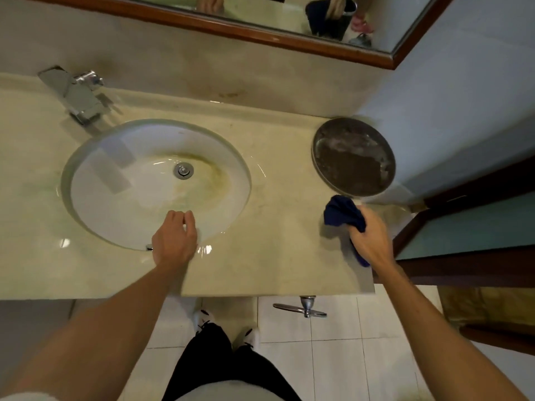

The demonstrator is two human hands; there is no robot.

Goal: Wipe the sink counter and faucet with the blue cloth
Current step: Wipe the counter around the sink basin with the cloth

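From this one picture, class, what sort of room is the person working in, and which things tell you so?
Most likely a bathroom or washroom. An oval white sink is set into a pale stone counter, a chrome faucet stands behind it, and a wood-framed mirror hangs on the wall above.

dark blue cloth bunched at counter's right end, beige marble sink counter glossy, chrome faucet at back left of the oval basin
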